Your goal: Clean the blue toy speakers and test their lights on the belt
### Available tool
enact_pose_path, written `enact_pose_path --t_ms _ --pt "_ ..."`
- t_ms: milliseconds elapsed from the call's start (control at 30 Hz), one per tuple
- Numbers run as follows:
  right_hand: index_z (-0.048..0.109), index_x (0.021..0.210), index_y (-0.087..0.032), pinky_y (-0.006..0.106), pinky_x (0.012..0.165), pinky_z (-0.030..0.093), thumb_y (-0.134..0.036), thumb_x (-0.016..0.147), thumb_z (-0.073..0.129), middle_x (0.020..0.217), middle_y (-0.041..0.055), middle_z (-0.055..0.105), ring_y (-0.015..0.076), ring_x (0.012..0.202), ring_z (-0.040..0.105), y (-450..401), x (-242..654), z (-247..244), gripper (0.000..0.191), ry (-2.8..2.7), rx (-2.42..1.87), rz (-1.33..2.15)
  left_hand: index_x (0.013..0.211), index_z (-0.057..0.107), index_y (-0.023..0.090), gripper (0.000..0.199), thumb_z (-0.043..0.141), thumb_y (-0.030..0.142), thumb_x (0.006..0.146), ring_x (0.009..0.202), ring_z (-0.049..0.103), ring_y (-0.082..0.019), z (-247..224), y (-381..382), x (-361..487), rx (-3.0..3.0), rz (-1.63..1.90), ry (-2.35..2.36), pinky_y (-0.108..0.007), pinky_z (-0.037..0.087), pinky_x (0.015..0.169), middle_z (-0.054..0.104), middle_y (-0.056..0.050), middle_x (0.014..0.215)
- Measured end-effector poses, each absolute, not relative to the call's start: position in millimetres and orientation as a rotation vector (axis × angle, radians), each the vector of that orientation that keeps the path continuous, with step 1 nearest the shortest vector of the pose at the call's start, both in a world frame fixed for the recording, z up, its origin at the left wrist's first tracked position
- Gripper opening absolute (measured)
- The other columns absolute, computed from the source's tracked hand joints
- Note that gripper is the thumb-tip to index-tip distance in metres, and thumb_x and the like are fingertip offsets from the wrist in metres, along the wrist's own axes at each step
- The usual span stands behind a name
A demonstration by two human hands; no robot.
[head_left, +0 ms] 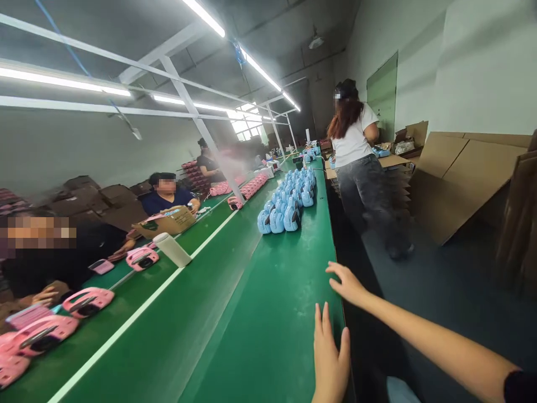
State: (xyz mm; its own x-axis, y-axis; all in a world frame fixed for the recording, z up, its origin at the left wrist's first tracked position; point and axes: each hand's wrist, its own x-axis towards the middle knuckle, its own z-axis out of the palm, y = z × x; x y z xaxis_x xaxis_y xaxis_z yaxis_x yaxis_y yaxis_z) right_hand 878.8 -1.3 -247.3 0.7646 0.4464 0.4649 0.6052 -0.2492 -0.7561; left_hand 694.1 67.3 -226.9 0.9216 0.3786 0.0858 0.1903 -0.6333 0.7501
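Both of my hands are near the right edge of a long green workbench [268, 313]. My left hand [329, 352] is low in view over the bench, fingers stretched out and thumb apart, holding nothing. Just beyond it, my right hand [346, 282] reaches in from the right over the edge, its fingers spread and bare. Whether either hand touches the bench top I cannot tell. Farther up the bench, ahead of my hands, several light-blue rounded cases with dark parts [289, 204] stand in close rows.
Pink handled devices [88, 302] line the bench's left side, near a pale tumbler [172, 250] and an open carton [163, 222]. Co-workers sit along that side. On the right, a person in a white shirt [352, 134] stands near folded cardboard [465, 173]. White posts [201, 123] rise from the bench.
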Motion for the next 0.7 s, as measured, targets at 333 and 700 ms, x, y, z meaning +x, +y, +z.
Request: enact_pose_path --t_ms 333,700 --pt "0.059 0.096 -0.016 0.036 0.082 0.049 -0.021 0.086 0.051 0.094 0.0068 0.064 0.0186 0.086 0.061 58 1184 -265 0.014 -0.267 -2.082 -0.188 0.137 0.046 0.017 0.052 0.047 0.021 0.085 0.139 0.030 -0.029 -226 115 887 2.559 0.224 0.224 -0.051 0.025 0.113 0.036 -0.013 0.149" --pt "0.062 0.093 -0.016 0.034 0.083 0.046 -0.023 0.082 0.050 0.093 0.0087 0.065 0.0208 0.086 0.059 134 1343 -239 0.018 -0.216 -2.218 -0.304 0.128 0.056 0.029 0.061 0.069 0.029 0.069 0.119 0.056 -0.034 -273 109 884 2.649 0.526 0.238 -0.048 0.050 0.093 0.059 -0.011 0.130"
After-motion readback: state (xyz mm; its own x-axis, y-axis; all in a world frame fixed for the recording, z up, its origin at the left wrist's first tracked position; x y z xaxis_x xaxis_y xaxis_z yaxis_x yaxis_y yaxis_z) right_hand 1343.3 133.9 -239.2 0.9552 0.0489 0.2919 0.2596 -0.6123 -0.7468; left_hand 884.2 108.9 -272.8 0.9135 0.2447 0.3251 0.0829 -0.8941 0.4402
